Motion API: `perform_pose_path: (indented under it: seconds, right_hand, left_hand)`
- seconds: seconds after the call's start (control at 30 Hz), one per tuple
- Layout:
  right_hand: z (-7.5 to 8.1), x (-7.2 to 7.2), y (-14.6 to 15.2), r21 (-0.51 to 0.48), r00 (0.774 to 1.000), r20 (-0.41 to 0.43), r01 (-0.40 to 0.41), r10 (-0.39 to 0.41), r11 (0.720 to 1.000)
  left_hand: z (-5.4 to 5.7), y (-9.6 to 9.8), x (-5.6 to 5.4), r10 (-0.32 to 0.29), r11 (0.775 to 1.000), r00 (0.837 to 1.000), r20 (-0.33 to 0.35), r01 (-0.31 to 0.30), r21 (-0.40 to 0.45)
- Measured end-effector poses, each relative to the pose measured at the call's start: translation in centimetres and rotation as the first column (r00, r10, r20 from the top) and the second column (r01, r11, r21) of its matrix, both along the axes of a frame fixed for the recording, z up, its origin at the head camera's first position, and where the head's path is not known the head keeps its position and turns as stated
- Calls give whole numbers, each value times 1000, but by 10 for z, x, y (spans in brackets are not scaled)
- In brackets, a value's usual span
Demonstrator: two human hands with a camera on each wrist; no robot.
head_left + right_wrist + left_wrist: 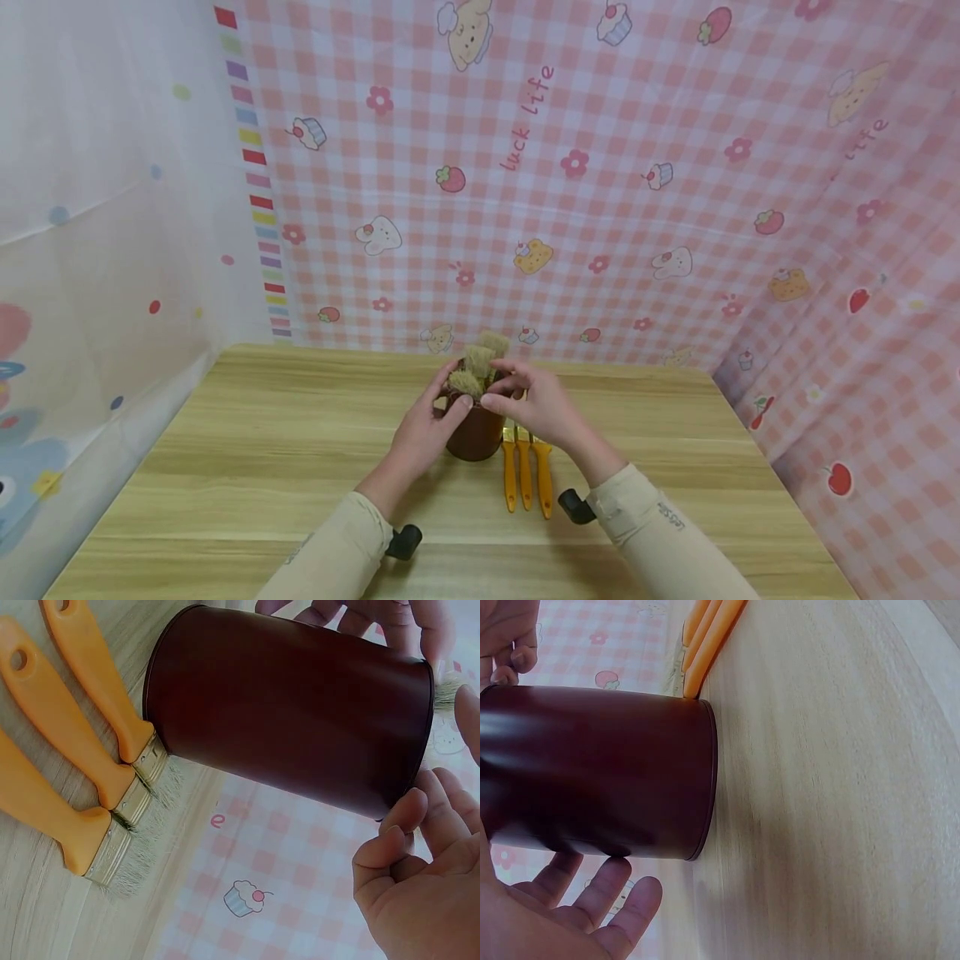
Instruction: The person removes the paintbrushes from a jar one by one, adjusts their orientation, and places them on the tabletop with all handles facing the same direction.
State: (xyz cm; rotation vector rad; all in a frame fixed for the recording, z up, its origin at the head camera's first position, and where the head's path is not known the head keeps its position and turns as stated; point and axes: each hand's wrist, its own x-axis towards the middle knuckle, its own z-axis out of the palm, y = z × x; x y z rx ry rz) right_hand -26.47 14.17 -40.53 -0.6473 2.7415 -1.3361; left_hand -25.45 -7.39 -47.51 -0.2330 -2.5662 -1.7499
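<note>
A dark brown cylindrical holder (476, 435) stands upright on the table, with several paintbrushes (480, 360) inside it, bristles up. My left hand (422, 429) grips the holder's left side, thumb at the near rim and fingers around the outside. At the right of the rim is my right hand (546, 406), its thumb at the near edge and its index finger by the bristles. Its other fingers (405, 814) are curled against the rim in the right wrist view; whether they pinch anything is hidden. Three orange-handled paintbrushes (525, 471) lie just right of the holder, handles toward me.
The wood-grain table (285, 467) reaches back to a pink checked cloth (637, 208) hanging behind it. A pale cloth (112, 250) hangs on the left side. Each sleeve has a black wrist camera (405, 542) beside it.
</note>
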Motion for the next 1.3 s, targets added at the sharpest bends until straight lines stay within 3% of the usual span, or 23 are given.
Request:
perform_pose_path:
  seconds: [0.43, 0.77, 0.97, 1.3]
  right_hand:
    - [2, 0, -4, 85, 999, -36, 11, -8, 996]
    - [7, 1, -12, 205, 990, -141, 15, 15, 979]
    - [6, 1, -16, 216, 994, -98, -15, 37, 976]
    - [6, 1, -20, 192, 999, -49, 2, 8, 981]
  left_hand:
    - [0, -1, 0, -3, 1000, 1000, 2, 3, 11]
    - [1, 0, 1, 6, 1000, 1000, -4, -6, 6]
    - [0, 0, 1, -1, 1000, 1000, -4, 1, 3]
    - [0, -1, 1, -4, 1000, 1000, -5, 4, 6]
